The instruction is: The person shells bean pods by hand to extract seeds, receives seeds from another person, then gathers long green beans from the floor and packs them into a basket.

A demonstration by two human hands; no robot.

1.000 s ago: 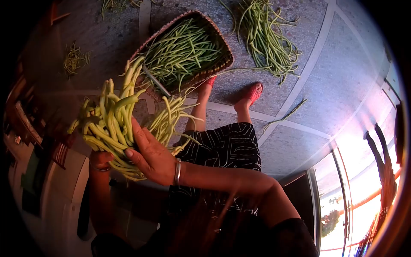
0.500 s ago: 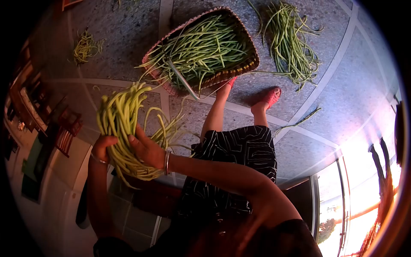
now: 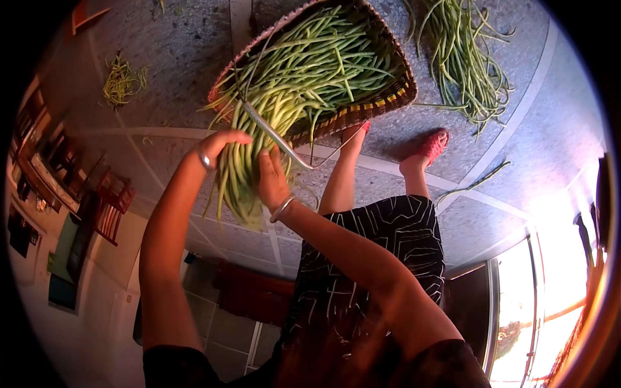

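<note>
A bundle of long green beans (image 3: 238, 173) lies between my two hands at the near left edge of the woven basket (image 3: 404, 94). My left hand (image 3: 223, 143) is wrapped round its left side, and my right hand (image 3: 273, 178) presses against its right side with the fingers together. The upper part of the bundle lies over the basket's rim, on the beans (image 3: 330, 64) inside. The basket's metal handle (image 3: 275, 136) crosses over the bundle just above my right hand.
A loose pile of long beans (image 3: 466, 64) lies on the floor at the upper right. A single bean (image 3: 475, 184) lies below it. Small trimmings (image 3: 119, 81) are at the upper left. My feet in red shoes (image 3: 432, 147) are near the basket.
Both hands have moved up and right with the bundle, from left of the basket to its near edge. The bundle's far end now rests in the basket. The view has shifted too.
</note>
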